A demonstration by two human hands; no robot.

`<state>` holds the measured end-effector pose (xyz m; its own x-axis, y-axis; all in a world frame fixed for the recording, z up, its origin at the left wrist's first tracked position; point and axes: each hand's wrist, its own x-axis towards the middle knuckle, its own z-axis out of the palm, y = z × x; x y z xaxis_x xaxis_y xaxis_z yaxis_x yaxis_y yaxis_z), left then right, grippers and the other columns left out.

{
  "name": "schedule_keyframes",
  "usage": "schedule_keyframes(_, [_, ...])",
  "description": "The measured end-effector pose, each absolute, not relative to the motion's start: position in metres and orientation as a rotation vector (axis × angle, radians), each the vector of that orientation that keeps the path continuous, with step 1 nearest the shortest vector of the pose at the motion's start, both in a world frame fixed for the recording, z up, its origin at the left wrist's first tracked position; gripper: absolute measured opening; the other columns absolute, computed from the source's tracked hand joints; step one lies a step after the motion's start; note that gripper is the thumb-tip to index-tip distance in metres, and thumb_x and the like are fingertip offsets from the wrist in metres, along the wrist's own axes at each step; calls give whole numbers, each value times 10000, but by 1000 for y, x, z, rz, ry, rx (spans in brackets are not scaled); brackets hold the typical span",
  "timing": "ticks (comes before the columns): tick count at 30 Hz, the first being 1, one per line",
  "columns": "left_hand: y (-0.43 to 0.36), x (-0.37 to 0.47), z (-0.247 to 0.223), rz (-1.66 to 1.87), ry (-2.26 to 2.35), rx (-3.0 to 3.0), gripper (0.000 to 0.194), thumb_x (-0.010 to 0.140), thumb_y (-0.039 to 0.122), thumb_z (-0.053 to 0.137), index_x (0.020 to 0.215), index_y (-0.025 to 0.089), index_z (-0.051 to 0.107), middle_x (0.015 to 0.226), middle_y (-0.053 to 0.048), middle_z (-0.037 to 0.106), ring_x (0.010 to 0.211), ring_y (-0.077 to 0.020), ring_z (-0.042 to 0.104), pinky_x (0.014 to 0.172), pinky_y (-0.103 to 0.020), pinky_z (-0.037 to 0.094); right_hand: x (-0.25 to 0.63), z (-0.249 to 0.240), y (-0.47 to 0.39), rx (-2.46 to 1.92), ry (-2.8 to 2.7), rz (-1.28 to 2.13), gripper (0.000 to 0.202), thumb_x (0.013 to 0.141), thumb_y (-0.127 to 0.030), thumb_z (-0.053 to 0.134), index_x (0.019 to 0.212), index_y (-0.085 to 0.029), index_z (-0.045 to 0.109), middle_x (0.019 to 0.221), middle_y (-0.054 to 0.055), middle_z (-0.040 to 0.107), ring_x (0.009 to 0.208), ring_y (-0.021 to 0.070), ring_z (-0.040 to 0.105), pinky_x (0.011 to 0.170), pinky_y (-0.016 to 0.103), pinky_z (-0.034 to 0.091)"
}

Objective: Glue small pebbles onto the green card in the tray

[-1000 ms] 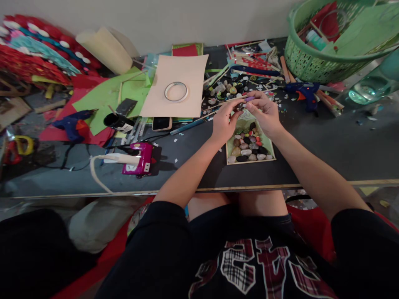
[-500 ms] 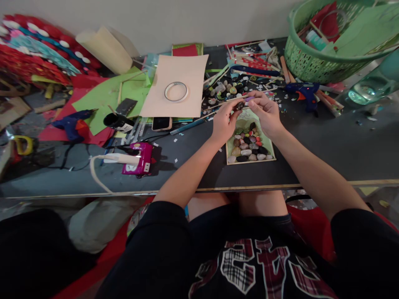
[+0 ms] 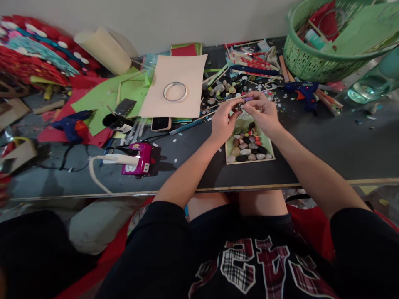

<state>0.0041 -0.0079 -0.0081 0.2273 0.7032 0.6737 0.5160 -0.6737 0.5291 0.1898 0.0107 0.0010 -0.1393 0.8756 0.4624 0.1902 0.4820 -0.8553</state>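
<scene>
My left hand (image 3: 222, 120) is closed, its fingertips pinching a dark pebble (image 3: 239, 106) above the far end of a small framed board. My right hand (image 3: 263, 114) meets it there, with thumb and fingers curled together around a small purple thing (image 3: 248, 99) whose kind I cannot make out. The fingers partly hide the pebble. Below my hands, the pale green framed board (image 3: 229, 145) lies on the table, its near part covered with several pebbles (image 3: 246, 152) in white, black, brown and red. Pencil-like lines show on its far part.
More loose pebbles (image 3: 232, 89) and sticks lie behind my hands. To the right are a blue glue gun (image 3: 301, 90) and a green basket (image 3: 314, 68). On the left stand a magenta power socket (image 3: 145, 158), a black cup (image 3: 114, 122) and another glue gun (image 3: 70, 126).
My right thumb and fingers have shifted slightly, covering more of the dark pebble. At the far left, a cardboard piece now covers the yellow-handled scissors, and a blurred reddish shape has appeared at the edge.
</scene>
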Motion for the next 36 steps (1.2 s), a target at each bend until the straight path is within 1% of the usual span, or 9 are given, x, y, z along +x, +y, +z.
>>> schedule_keyframes(4, [-8, 4, -7, 1440, 1158, 2329, 491, 1086, 569, 363, 1332, 238, 629, 1251, -99, 758, 1096, -199, 729, 965, -326, 582, 190, 4, 9, -937, -1641, 703, 482, 821, -739, 733, 851, -262, 794, 1203, 63, 687, 1168, 232, 670, 1115, 459, 538])
schedule_keyframes(9, [-9, 0, -4, 1385, 1184, 2388, 481, 1091, 549, 369, 1333, 234, 641, 1240, -104, 760, 1160, -217, 714, 1002, -343, 572, 190, 8, 6, -934, -1645, 618, 484, 817, -734, 742, 866, -256, 799, 1176, 64, 692, 1079, 225, 692, 1071, 454, 566])
schedule_keyframes(13, [-9, -2, -4, 1371, 1181, 2395, 466, 1093, 531, 386, 1343, 231, 639, 1226, -102, 761, 1166, -223, 708, 1020, -354, 561, 190, 12, 3, -947, -1675, 536, 508, 826, -743, 724, 857, -241, 796, 1185, 76, 695, 1078, 247, 698, 1081, 489, 562])
schedule_keyframes(18, [-10, -1, -5, 1354, 1222, 2425, 486, 1098, 534, 355, 1344, 225, 639, 1198, -110, 764, 1151, -218, 716, 1011, -349, 562, 190, 17, -1, -997, -1734, 418, 551, 866, -760, 661, 850, -227, 799, 1194, 99, 699, 1088, 268, 700, 1063, 500, 570])
schedule_keyframes(23, [-10, -1, -6, 1365, 1240, 2464, 498, 1095, 541, 356, 1328, 213, 650, 1187, -118, 774, 1143, -219, 724, 1015, -361, 567, 192, 19, -2, -1033, -1798, 326, 536, 894, -739, 642, 874, -231, 810, 1204, 108, 700, 1115, 287, 686, 1038, 517, 570])
schedule_keyframes(26, [-8, -2, -7, 1345, 1216, 2503, 508, 1101, 530, 341, 1340, 207, 652, 1142, -122, 785, 1116, -226, 734, 1006, -376, 574, 194, 17, -1, -1047, -1808, 304, 504, 882, -722, 673, 876, -238, 815, 1198, 107, 702, 1121, 290, 682, 1022, 514, 578])
schedule_keyframes(30, [-6, -4, -9, 1311, 1173, 2544, 524, 1112, 508, 302, 1351, 202, 654, 1143, -125, 786, 1096, -228, 741, 990, -378, 581, 196, 11, 4, -1069, -1767, 318, 412, 856, -653, 752, 874, -247, 824, 1147, 103, 718, 1061, 278, 691, 981, 502, 599])
schedule_keyframes(33, [-8, -2, -8, 1307, 1153, 2535, 520, 1111, 510, 314, 1330, 201, 670, 1132, -120, 791, 1076, -223, 744, 974, -365, 588, 199, 7, 8, -1104, -1698, 346, 378, 843, -603, 788, 858, -226, 823, 1128, 104, 715, 1023, 273, 699, 955, 506, 609])
schedule_keyframes(36, [-11, 1, -6, 1311, 1155, 2483, 526, 1101, 542, 334, 1327, 206, 669, 1119, -113, 794, 1059, -211, 746, 969, -345, 589, 201, 7, 10, -1108, -1653, 352, 371, 815, -581, 821, 813, -210, 811, 1103, 95, 719, 1002, 260, 708, 929, 479, 620])
